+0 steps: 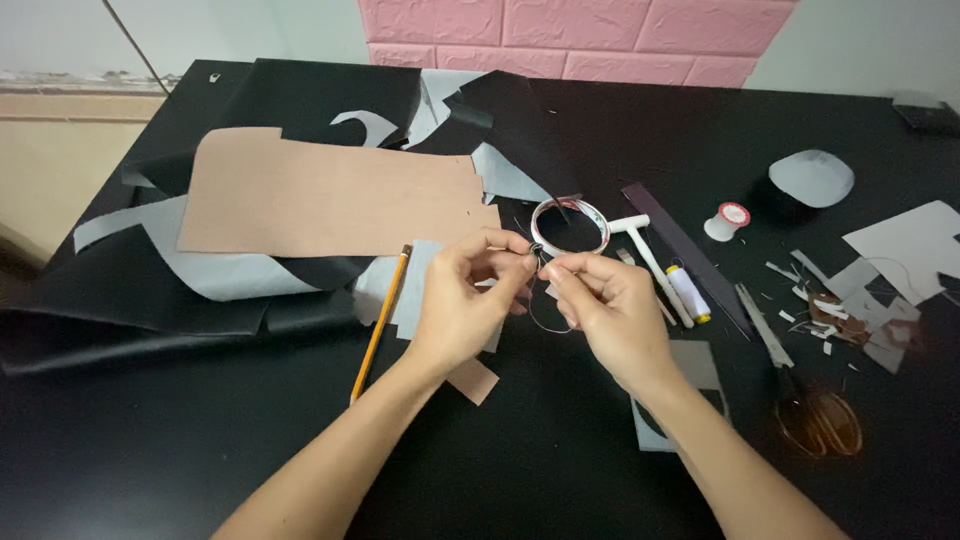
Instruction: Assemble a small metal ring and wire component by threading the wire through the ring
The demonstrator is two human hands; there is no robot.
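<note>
Over the middle of a black table [150, 440], my left hand [465, 300] and my right hand [610, 305] meet fingertip to fingertip. Both pinch a small dark piece [537, 250] joined to a coil of silver wire [570, 225] that stands up behind the fingers. A thin loop of wire [548, 322] hangs below, between the two hands. A yellow pencil [380, 325] lies just left of my left hand.
A large tan sheet [320, 195] lies on black and grey sheets [230, 270] at the left. Right of the hands lie a white T-shaped tool [645, 245], a white thread spool [688, 292], a dark strip [685, 255], a small reel [727, 220], grey offcuts [905, 245] and a copper wire coil [822, 422].
</note>
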